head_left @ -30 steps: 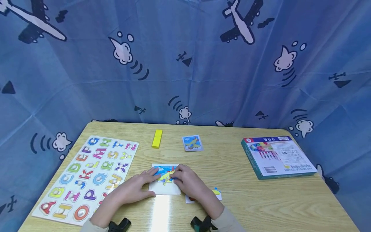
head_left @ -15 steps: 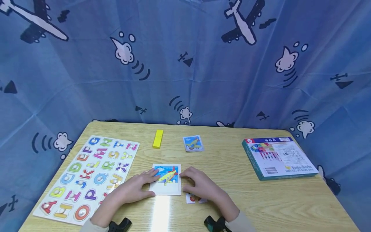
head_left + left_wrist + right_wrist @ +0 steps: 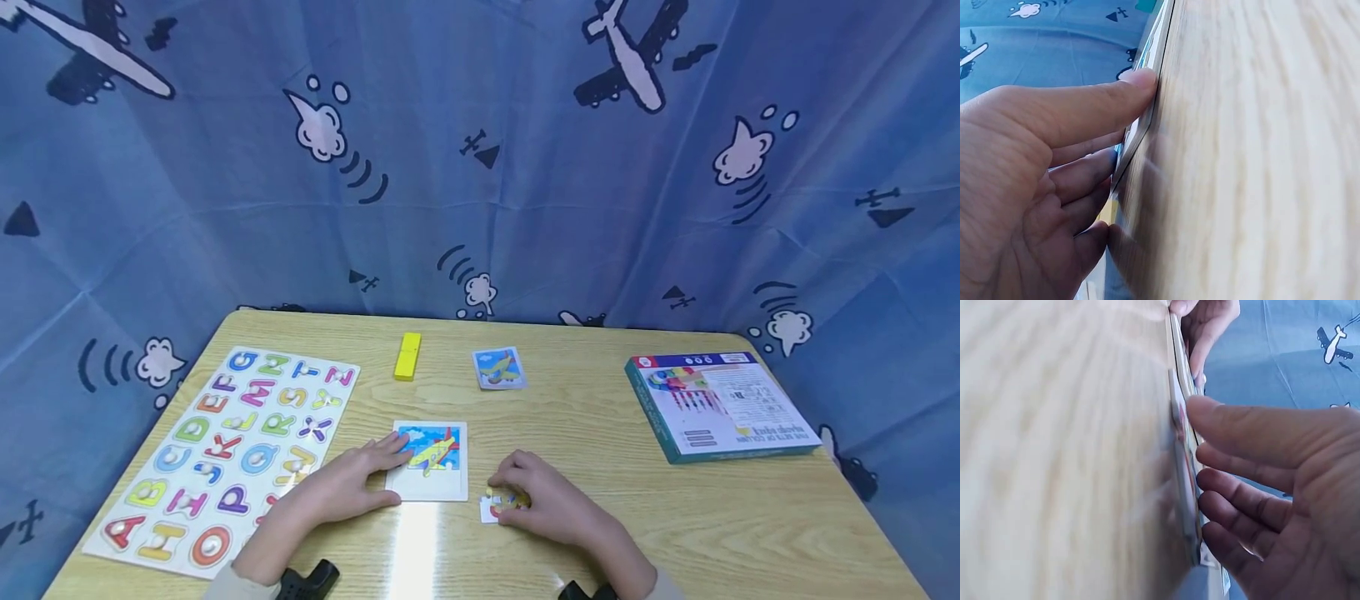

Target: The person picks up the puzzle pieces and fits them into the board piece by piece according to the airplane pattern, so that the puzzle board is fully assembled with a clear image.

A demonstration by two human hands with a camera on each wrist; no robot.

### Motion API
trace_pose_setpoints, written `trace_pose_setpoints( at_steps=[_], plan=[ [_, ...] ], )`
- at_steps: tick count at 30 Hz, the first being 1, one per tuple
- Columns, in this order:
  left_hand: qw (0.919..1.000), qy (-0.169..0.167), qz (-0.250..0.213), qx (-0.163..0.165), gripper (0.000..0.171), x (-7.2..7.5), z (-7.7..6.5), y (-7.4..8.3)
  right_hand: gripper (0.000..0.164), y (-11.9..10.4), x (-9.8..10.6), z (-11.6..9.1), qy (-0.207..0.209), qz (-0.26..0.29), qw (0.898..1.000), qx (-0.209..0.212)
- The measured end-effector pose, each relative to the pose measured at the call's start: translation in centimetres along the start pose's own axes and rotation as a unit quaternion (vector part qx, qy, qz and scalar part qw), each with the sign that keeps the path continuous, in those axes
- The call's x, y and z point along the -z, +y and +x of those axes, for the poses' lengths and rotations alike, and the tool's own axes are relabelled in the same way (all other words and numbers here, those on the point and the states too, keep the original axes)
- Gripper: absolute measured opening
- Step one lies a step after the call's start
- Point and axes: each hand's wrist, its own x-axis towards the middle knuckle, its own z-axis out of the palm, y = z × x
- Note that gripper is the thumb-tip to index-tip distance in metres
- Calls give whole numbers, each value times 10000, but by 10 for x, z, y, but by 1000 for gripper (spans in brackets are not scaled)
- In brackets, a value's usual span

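A small square jigsaw board [image 3: 438, 487] lies on the table, its upper part filled with a yellow and red plane on blue sky and its lower strip bare. My left hand [image 3: 348, 483] rests with spread fingers on the board's left side; the thumb [image 3: 1138, 78] touches its edge in the left wrist view. To the right of the board, my right hand [image 3: 551, 504] reaches over several loose jigsaw pieces [image 3: 489, 510], partly hidden under it. In the right wrist view its thumb and fingertips are right at those pieces [image 3: 1185, 481], bent and spread apart.
A white alphabet peg board [image 3: 247, 467] lies under the left forearm. Farther back are a yellow block [image 3: 407, 357] and a plane picture card [image 3: 499, 368]. A flat boxed set [image 3: 720, 408] lies at the right, with a blue plane-print curtain [image 3: 480, 167] behind the table.
My right hand has let go of the picture on the board and moved right and nearer, down to the loose pieces. The left hand has stayed on the board.
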Motion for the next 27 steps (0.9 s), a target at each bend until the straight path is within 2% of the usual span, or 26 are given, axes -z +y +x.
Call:
trace_pose_setpoints(
  at_steps=[10,19,27],
  plan=[
    [10000,11,-6,20,60,0,1,-1,27,-5,-9,1,101,-125,9997,183],
    [9999,53,73,45,60,0,1,-1,29,-10,-10,1,198,-536,9979,317],
    [10000,41,56,37,63,0,1,-1,28,-21,-10,10,243,-655,9963,502]
  ],
)
